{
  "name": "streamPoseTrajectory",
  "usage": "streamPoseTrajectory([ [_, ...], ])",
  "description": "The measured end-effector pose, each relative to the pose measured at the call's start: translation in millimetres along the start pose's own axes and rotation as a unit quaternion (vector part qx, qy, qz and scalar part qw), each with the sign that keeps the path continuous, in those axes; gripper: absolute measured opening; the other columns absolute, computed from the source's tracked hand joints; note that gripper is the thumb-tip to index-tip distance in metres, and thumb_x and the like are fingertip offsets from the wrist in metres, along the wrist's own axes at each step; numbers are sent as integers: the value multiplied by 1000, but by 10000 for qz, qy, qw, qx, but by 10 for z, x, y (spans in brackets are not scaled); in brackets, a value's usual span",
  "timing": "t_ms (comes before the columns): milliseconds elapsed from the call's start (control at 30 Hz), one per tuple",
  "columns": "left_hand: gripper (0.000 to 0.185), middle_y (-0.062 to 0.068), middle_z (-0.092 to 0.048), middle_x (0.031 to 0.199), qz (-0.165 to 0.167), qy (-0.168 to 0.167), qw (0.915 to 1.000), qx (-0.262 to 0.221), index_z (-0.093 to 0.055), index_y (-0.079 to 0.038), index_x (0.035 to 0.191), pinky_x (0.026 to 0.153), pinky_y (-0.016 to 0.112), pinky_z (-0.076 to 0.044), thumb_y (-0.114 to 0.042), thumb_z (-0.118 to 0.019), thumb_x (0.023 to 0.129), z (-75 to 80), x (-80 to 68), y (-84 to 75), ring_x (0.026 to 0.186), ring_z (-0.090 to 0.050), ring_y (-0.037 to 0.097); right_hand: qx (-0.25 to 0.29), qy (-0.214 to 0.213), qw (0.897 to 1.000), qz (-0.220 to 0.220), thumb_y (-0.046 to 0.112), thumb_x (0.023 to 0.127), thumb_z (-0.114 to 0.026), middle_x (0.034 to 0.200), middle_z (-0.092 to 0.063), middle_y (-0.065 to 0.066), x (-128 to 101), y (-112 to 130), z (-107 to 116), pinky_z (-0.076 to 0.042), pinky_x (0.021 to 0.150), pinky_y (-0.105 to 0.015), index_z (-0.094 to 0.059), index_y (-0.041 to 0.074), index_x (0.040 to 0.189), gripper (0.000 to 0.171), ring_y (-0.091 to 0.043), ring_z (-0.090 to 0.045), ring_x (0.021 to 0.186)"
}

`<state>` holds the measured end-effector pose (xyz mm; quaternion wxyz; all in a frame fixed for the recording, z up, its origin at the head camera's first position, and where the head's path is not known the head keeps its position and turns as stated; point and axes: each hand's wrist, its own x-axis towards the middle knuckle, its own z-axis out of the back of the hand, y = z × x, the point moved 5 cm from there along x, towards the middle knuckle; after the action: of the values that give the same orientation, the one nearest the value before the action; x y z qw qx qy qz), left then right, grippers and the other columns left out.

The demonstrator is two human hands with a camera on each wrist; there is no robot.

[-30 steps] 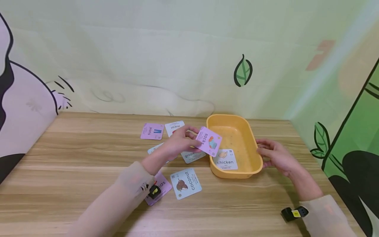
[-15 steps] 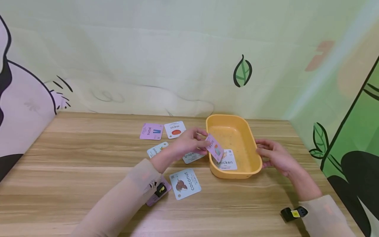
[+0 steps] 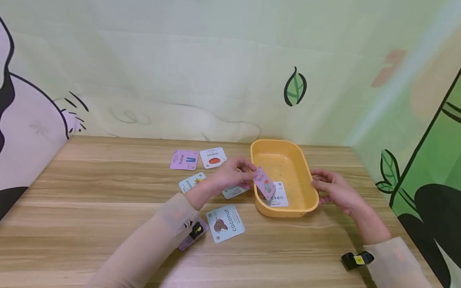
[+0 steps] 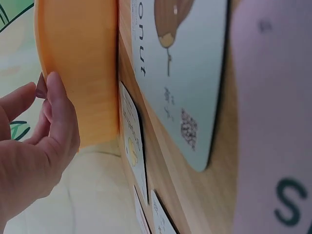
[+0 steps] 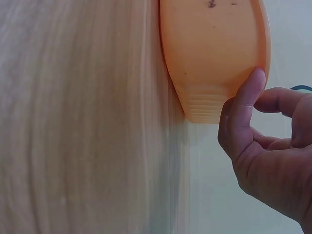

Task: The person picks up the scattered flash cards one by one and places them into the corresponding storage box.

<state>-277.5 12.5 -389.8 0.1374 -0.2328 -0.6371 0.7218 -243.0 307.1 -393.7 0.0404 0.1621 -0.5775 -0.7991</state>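
Note:
My left hand (image 3: 234, 174) pinches a purple socks card (image 3: 264, 184) by its upper left edge. The card tilts over the left rim of a yellow plastic tub (image 3: 288, 160), its lower end overlapping a white chicken card (image 3: 280, 196) inside. In the left wrist view, the fingers (image 4: 58, 107) lie close against the tub's outer wall, and most of the card is hidden behind them. My right hand (image 3: 335, 190) holds the tub's right rim, as the right wrist view also shows, with one fingertip (image 5: 253, 83) on the outer wall.
Left of the tub lie jeans (image 3: 184, 160), meat (image 3: 213, 157) and coconut (image 3: 225, 224) cards. A grape card (image 3: 234, 191) and another pale card (image 3: 191, 182) sit partly under the left arm. A purple card (image 3: 194, 236) is mostly covered by the wrist camera. A printed cloth hangs behind the table.
My left hand has moved right with the socks card, which now tips down into the tub and covers part of the chicken card. The right hand and the tub stay in place.

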Motion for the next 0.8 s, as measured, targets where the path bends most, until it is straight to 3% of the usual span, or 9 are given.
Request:
streamPoseTrajectory([
  [400,19,11,-61,101,-344,-10,9952,914,-72,-5,116,71,32,-58,-14,-66,101,43,-30,-11,87,-62,28,-6,-34,10000,-56,13,107,-52,133,-49,-32,6,-13,8,-61,66,-35,-27,-12,153,58,-18,-67,91],
  [633,29,3,-66,107,-604,318,9724,2233,-74,-14,122,72,32,-52,-33,-59,106,-5,-51,-41,82,-62,25,17,-22,10000,-41,12,107,-52,133,-49,-32,6,-10,7,-61,66,-35,-27,-12,153,58,-18,-67,91],
  [800,36,-2,-67,109,-652,423,9639,2548,-72,-17,127,76,33,-51,-40,-54,107,-35,-68,-40,83,-61,19,41,-23,10000,-38,12,107,-52,133,-49,-32,3,-12,7,-61,66,-35,-27,-12,153,58,-19,-67,91],
])
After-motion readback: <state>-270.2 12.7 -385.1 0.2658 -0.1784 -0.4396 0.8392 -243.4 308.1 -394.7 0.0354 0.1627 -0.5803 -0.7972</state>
